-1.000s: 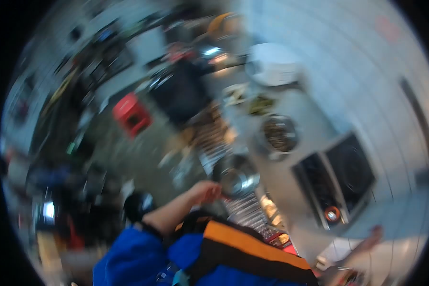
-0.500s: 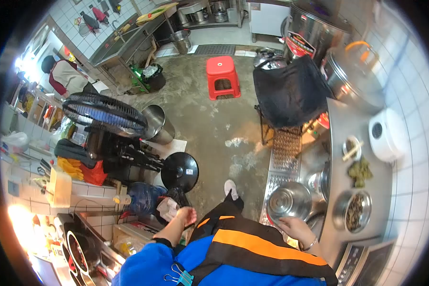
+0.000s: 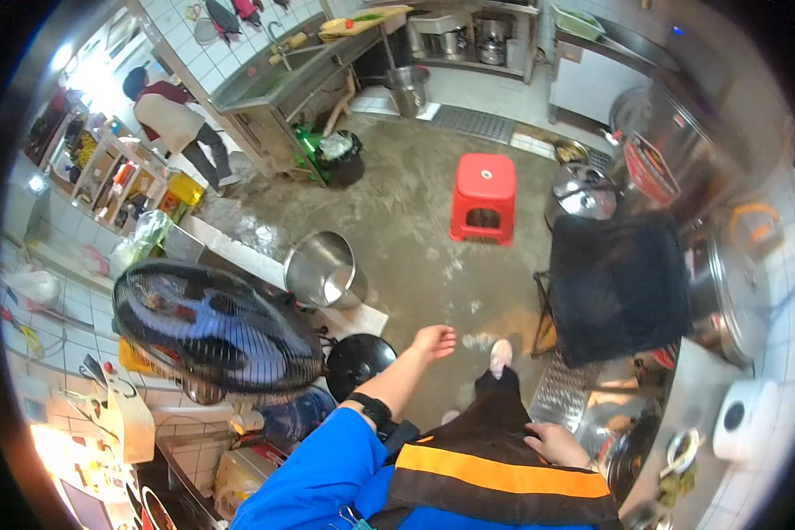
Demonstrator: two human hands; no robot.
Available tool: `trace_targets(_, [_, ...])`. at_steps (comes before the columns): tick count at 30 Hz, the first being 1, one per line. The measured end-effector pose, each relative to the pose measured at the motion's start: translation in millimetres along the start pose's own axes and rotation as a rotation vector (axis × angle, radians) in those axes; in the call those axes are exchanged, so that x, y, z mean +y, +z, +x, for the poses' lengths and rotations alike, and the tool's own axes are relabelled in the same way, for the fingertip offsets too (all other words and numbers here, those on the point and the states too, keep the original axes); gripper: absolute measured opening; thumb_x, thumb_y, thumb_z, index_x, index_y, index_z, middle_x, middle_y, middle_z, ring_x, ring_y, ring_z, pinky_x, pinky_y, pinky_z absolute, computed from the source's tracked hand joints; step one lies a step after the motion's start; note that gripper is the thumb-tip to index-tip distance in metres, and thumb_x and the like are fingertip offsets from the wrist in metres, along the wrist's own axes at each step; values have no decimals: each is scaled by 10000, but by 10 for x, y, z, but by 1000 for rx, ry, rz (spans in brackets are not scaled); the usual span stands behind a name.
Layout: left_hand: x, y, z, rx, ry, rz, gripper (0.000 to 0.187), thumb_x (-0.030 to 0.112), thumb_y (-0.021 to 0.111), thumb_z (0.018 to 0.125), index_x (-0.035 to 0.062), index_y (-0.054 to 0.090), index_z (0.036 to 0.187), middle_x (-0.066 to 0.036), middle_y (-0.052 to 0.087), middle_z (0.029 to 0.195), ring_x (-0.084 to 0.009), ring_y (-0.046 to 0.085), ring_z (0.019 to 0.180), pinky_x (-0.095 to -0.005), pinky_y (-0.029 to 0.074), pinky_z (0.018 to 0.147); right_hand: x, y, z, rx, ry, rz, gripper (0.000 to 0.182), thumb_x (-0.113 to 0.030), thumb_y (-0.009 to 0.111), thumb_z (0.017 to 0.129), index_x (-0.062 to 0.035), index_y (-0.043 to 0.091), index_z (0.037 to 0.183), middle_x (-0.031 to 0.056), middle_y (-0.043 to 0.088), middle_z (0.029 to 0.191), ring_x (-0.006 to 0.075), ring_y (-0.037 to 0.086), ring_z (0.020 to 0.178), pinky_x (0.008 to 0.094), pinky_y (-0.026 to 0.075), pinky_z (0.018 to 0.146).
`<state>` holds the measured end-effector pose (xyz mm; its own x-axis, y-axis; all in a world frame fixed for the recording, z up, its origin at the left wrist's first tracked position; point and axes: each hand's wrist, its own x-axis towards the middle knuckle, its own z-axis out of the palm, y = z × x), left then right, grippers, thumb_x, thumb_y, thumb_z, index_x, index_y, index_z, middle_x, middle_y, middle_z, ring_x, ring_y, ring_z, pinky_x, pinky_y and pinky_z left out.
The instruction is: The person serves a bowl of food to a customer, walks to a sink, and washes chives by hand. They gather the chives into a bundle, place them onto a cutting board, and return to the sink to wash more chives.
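My left hand point(image 3: 435, 342) reaches forward over the floor with its fingers loosely bent and apart, holding nothing. It is above the open space between the black fan base point(image 3: 360, 364) and the red plastic stool point(image 3: 483, 199). My right hand point(image 3: 558, 444) hangs beside my dark trousers, above the brown apron with its orange band point(image 3: 495, 477). Its fingers are slightly curled and apart, and nothing shows in them. The perforated metal step point(image 3: 561, 393) is close to it on the right.
A standing fan point(image 3: 216, 327) and a tall steel bucket point(image 3: 322, 269) stand on the left. A chair draped in black cloth point(image 3: 623, 287) and large steel pots point(image 3: 733, 274) line the right. A person point(image 3: 177, 124) walks at the far left, near a sink counter point(image 3: 283, 79).
I have stepped forward, and the view has turned left. My left hand has swung out ahead. The steel pot near my right hand has dropped out of clear view.
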<state>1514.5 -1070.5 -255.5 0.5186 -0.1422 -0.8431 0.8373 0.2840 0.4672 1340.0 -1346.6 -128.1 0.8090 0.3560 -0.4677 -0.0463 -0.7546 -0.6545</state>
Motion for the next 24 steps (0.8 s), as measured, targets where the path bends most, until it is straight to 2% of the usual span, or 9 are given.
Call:
trace_targets(1, [163, 112, 128, -44, 1, -21, 145, 182, 439, 798, 79, 535, 834, -14, 556, 716, -141, 552, 631, -302, 481, 585, 50, -100, 154, -76, 143, -49, 297, -231, 501, 754, -35, 535, 975, 168, 565, 857, 308, 535, 822, 336, 419, 723])
trace_targets(5, [790, 301, 447, -175, -5, -45, 143, 186, 450, 792, 74, 539, 799, -18, 540, 727, -137, 525, 639, -301, 473, 591, 277, -723, 1033, 49, 27, -36, 306, -249, 496, 730, -26, 551, 932, 185, 561, 838, 329, 528, 810, 377, 419, 709])
trace_targets(9, [1170, -183, 849, 173, -68, -83, 148, 191, 460, 781, 67, 538, 805, -29, 549, 746, -157, 540, 662, -310, 477, 597, 5, -1743, 1887, 346, -180, 81, 243, -172, 520, 734, -8, 563, 907, 158, 572, 853, 270, 550, 803, 320, 427, 715])
trace_targets(13, [1726, -564, 777, 248, 82, -282, 167, 191, 458, 781, 65, 531, 861, -56, 560, 798, -187, 551, 711, -323, 484, 619, -417, -2780, 2854, 466, -270, 399, 176, -107, 501, 771, 2, 577, 886, 79, 581, 841, 130, 527, 796, 256, 410, 712])
trace_targets(16, [1909, -971, 841, 296, 110, -425, 202, 191, 447, 792, 59, 515, 928, -66, 551, 842, -186, 547, 737, -334, 484, 640, -1350, -3680, 3391, 645, -571, 297, 199, -107, 497, 773, -1, 561, 929, 93, 568, 920, 174, 511, 893, 284, 376, 795])
trace_targets(20, [2118, -1639, 1109, 414, 8, -609, 148, 179, 423, 792, 64, 509, 826, -58, 555, 741, -201, 544, 683, -367, 471, 636, -2825, -4448, 3737, 1144, -1303, 97, 376, -266, 479, 765, 17, 502, 1011, 166, 521, 993, 260, 481, 953, 372, 338, 855])
trace_targets(22, [2373, -1979, 1340, 417, -20, -680, 150, 178, 414, 788, 63, 509, 777, -52, 553, 686, -201, 541, 642, -353, 464, 602, -3489, -4576, 3875, 1644, -605, 202, 400, -274, 486, 746, -4, 480, 1040, 190, 492, 1026, 292, 464, 959, 399, 345, 839])
trace_targets(23, [2564, -2118, 1426, 435, 6, -678, 151, 176, 414, 787, 59, 508, 774, -52, 547, 677, -199, 538, 626, -349, 464, 591, -3595, -4661, 4048, 1617, -1295, 110, 401, -273, 486, 746, -2, 479, 1041, 191, 491, 1026, 293, 463, 961, 399, 344, 840])
trace_targets(24, [2753, -2198, 1495, 455, 26, -678, 152, 174, 414, 787, 54, 507, 772, -51, 541, 668, -197, 536, 610, -346, 463, 580, -3732, -4722, 4182, 1549, -1566, 46, 402, -272, 486, 746, 0, 477, 1042, 192, 491, 1026, 293, 462, 962, 400, 343, 841])
